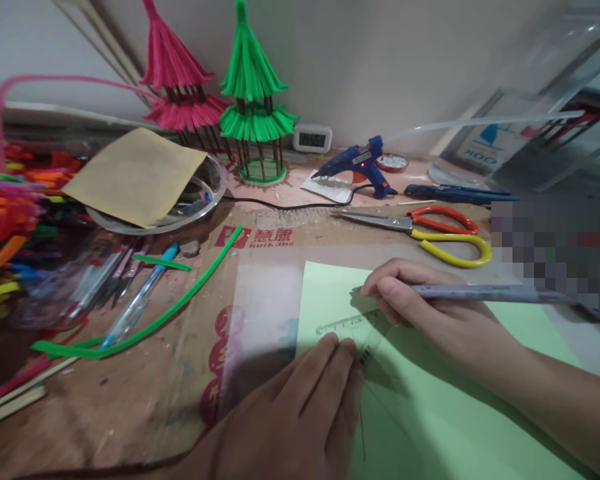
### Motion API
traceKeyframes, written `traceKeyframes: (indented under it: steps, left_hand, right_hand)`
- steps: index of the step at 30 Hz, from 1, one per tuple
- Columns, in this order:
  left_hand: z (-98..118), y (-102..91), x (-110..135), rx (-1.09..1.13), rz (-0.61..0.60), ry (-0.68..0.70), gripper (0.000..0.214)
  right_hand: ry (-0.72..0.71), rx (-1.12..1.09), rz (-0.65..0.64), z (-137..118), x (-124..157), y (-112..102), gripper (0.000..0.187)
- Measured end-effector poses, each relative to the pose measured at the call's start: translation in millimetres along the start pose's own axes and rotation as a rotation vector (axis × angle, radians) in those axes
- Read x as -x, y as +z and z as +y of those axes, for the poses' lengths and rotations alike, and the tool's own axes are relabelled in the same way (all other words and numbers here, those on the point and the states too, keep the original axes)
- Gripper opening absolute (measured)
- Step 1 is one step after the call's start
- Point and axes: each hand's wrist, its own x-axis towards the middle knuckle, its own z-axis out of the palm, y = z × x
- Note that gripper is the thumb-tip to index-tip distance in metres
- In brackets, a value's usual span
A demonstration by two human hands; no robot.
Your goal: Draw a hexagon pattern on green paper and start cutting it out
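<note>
A light green sheet of paper (480,413) lies on the work surface in front of me. My left hand (300,407) lies flat on it, fingers pressed together on a clear ruler (347,325). My right hand (425,310) is closed on a grey pen (485,293), its tip at the ruler's upper edge. A thin pencil line runs down the paper below the ruler.
Red-and-yellow scissors (430,230), a blue glue gun (363,167) and a dark blue knife (460,194) lie beyond the paper. Pink (177,80) and green (255,100) pipe-cleaner pavilions stand at the back. Loose pipe cleaners (10,207), pens (135,300) and a covered bowl (180,207) fill the left.
</note>
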Motion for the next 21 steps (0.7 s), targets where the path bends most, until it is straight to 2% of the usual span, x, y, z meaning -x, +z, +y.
traceKeyframes:
  steps: [10,16,21]
  left_hand:
    - [0.3,3.4,1.9,0.002,0.013,-0.001,0.043]
    - [-0.2,2.9,0.0,0.013,-0.009,-0.007,0.046]
    - [-0.9,2.4,2.2,0.012,-0.058,0.023,0.038]
  right_hand:
    - [0.001,0.022,-0.001,0.9,1.4,-0.1,0.036]
    - [0.015,0.025,-0.015,0.8,1.7,-0.5,0.037]
    - [0.006,0.041,-0.011,-0.6,2.1,-1.0,0.035]
